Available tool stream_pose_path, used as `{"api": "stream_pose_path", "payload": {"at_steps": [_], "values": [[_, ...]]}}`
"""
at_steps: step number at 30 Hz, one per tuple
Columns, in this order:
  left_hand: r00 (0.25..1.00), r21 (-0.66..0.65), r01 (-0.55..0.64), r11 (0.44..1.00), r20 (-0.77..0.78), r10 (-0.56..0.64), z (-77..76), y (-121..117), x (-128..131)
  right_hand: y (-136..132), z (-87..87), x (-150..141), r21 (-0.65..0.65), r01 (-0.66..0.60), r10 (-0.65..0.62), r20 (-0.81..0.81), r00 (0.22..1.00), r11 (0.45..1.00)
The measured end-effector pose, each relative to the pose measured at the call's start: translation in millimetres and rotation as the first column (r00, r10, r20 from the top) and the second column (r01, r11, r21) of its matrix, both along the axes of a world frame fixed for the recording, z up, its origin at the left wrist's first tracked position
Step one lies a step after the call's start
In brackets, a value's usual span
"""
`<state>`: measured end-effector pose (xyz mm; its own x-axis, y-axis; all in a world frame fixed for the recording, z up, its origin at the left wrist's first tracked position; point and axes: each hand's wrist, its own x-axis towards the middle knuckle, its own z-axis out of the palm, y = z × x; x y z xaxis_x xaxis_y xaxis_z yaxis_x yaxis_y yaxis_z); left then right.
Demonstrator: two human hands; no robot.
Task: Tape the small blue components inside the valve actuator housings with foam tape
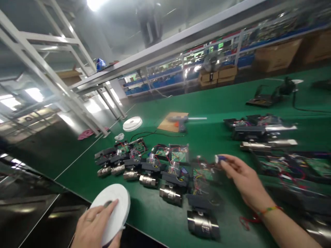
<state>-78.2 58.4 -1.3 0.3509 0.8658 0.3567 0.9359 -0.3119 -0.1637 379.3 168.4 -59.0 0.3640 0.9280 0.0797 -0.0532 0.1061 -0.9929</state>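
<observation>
My left hand (93, 224) grips a white reel (120, 198), tilted up at the table's front edge, with the thumb below and the fingers over its centre hole. At the right, my right hand (244, 181) pinches a small blue-purple piece with a white end (219, 158) between thumb and fingertips. Just left of that hand lies an opened valve actuator (204, 198), blurred, with a green board, loose wires and a metal valve body (203, 224). Further left, several similar actuators stand in a slanting row, among them one with a metal valve body (170, 195).
Behind the row, a glue gun (181, 121) rests on a piece of cardboard (164, 124). A second white reel (132, 123) lies flat to its left. More opened actuators (249, 132) are at the right. A black stand (261, 98) is at the back right. A shelf beam (165, 48) crosses overhead.
</observation>
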Motion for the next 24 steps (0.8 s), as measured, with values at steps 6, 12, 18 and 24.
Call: {"api": "stream_pose_path", "payload": {"at_steps": [6,12,18,24], "values": [[0.961,-0.165,-0.276,0.947,-0.045,0.272,-41.1,23,15,6,0.5,5,0.025,-0.026,0.021,0.207,0.978,0.999],[1.0,0.064,0.01,0.998,0.021,-0.011,-30.8,52,32,0,19.7,8,0.049,-0.245,0.202,0.423,0.883,0.968],[0.789,0.05,0.505,0.862,0.377,-0.484,39.9,120,168,0,25.6,11,0.022,-0.332,0.27,0.53,0.804,0.943],[0.846,-0.375,0.533,0.759,0.223,-0.484,43.2,173,297,3,22.3,9,0.06,-0.381,0.283,0.567,0.774,0.922]]}}
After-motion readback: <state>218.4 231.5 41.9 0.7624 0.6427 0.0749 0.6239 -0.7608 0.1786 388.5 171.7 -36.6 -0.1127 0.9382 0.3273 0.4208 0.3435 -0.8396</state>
